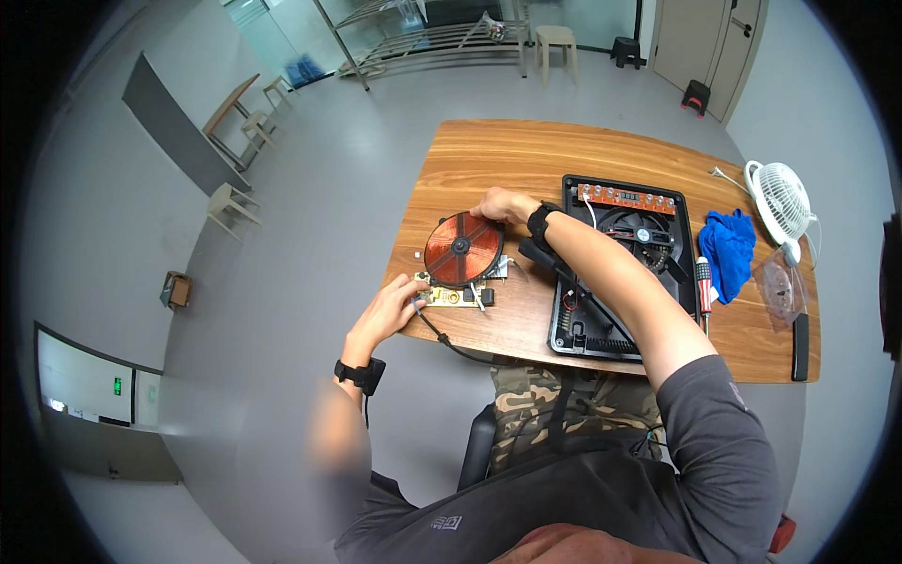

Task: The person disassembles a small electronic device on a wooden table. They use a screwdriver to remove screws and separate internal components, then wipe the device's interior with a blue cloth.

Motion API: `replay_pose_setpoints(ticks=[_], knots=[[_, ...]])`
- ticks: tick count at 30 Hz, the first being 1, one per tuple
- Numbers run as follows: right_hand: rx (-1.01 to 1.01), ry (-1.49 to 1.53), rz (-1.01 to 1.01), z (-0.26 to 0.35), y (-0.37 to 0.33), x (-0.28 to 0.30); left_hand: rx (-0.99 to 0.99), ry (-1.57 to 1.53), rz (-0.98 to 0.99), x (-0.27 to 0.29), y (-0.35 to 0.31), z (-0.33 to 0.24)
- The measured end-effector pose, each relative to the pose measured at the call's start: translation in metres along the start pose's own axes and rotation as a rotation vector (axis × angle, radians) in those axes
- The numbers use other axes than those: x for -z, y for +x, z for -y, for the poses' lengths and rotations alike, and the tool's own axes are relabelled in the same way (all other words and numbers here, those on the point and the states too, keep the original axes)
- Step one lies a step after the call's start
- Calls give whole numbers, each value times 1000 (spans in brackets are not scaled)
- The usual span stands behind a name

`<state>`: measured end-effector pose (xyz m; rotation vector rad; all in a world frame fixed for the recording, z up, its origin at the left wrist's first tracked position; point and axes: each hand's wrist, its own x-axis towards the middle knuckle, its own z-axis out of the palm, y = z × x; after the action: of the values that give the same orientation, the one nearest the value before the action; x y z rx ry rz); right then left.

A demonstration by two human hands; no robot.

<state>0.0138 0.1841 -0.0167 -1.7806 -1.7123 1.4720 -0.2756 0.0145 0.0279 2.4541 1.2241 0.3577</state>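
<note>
A round copper induction coil (475,246) with dark spokes lies over the far part of a circuit board (449,297) on the table's left side. My left hand (383,312) is closed at the board's left edge, fingertips on it. My right hand (500,204) reaches across and is closed on the coil's far right rim; its thumb and finger undersides are partly hidden. A black cord (438,333) runs from the board over the table's front edge. Right of the coil sits an open black cooker housing (681,282), with a fan (643,235) and an orange control board (628,197) inside.
Right of the housing lie a screwdriver (704,282), a blue cloth (727,246), a white desk fan (782,199), clear safety glasses (782,287) and a black-handled tool (800,348). My right forearm passes above the housing. The wooden table (507,150) has its left edge near my left hand.
</note>
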Motion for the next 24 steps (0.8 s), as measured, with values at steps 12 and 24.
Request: replay_pose_setpoints(ticks=[12,24], knots=[[321,-91,-29,-12,-48,26,97,-51,-65,16,-11,-21],[351,-431,-444,-173,-247,218,24,246,366,32,43,-67]])
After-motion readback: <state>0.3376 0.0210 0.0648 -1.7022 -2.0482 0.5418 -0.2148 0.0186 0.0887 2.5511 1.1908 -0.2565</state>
